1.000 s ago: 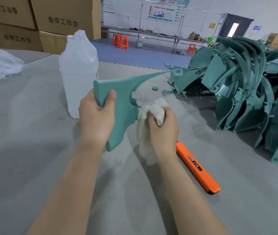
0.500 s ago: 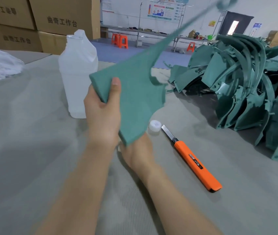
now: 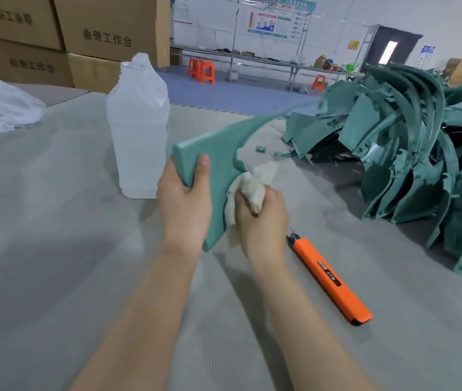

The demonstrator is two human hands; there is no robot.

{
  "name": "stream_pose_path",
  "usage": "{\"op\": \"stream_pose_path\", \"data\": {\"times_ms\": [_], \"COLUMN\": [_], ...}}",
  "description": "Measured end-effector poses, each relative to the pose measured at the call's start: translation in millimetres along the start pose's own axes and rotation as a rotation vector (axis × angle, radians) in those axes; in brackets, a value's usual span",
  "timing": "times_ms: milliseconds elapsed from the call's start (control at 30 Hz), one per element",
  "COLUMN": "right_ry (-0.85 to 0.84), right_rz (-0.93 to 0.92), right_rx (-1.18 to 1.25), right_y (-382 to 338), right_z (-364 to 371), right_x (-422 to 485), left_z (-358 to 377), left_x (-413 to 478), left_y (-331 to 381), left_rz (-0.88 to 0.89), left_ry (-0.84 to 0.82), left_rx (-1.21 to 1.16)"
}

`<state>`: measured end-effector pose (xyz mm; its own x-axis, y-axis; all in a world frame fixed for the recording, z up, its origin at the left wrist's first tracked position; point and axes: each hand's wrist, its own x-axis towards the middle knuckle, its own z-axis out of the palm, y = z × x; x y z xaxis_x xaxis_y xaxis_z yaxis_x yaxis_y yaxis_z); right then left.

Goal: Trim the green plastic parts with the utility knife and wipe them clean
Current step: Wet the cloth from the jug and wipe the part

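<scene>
Down came the green part (image 3: 221,153), and the rag (image 3: 255,187) is back on it. The left hand (image 3: 184,204) grips its near end to hold it steady. The right hand (image 3: 263,224), just beside, squeezes the rag against it to wipe. The utility knife (image 3: 331,280) rests right of that hand.

Green plastic part (image 3: 220,165), curved, held tilted; white rag (image 3: 255,187) bunched against its edge; orange utility knife (image 3: 331,280) lying flat; heaped green parts (image 3: 410,165) beside.
</scene>
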<state>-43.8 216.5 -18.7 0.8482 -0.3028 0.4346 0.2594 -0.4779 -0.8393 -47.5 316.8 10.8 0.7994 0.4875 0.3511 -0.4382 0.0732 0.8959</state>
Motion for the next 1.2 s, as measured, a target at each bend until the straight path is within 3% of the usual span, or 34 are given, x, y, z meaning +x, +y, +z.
{"op": "stream_pose_path", "data": {"times_ms": [100,233,333,467,533,633,667,700,833,900,1033,1200], "right_ry": [-0.048,-0.156,-0.201,-0.53,-0.444,0.072,0.158,0.147,-0.247,-0.297,-0.291,-0.03], "right_rz": [-0.169,-0.278,-0.227,0.018,0.081,0.089,0.063,0.02,-0.22,-0.307,-0.342,-0.173], "right_rx": [-0.133,-0.115,0.036,0.24,0.274,0.133,0.079,0.036,-0.102,-0.044,0.103,0.045], "right_y": [-7.3,-21.4,-34.8,-35.8,-25.1,-6.7,-3.3,-2.0,-8.0,-15.2,-19.2,-5.9], "right_z": [8.6,13.3,15.9,-4.2,-18.1,-32.9,-33.2,-30.3,3.0,12.4,11.4,3.4], "right_x": [-15.2,-29.6,-38.2,-23.8,-8.8,13.6,15.2,12.7,-19.4,-29.8,-35.8,-22.9], "left_z": [0.5,-6.4,-11.2,-13.2,-13.2,-13.0,-11.9,-9.6,0.5,-4.2,-13.1,1.3], "left_x": [0.9,6.1,9.6,12.3,12.5,11.2,10.3,8.6,4.8,6.3,10.1,5.8], "left_y": [0.3,-3.0,-8.4,-11.9,-12.1,-13.5,-13.7,-14.0,-15.4,-16.7,-19.0,-9.7], "left_rz": [-0.053,-0.065,-0.208,-0.424,-0.486,-0.524,-0.536,-0.544,-0.535,-0.598,-0.663,-0.6], "left_ry": [0.017,0.052,0.031,-0.059,-0.086,-0.11,-0.127,-0.15,-0.184,-0.179,-0.233,-0.233], "left_rx": [-0.084,-0.123,-0.236,-0.378,-0.454,-0.487,-0.486,-0.481,-0.46,-0.478,-0.57,-0.577]}}
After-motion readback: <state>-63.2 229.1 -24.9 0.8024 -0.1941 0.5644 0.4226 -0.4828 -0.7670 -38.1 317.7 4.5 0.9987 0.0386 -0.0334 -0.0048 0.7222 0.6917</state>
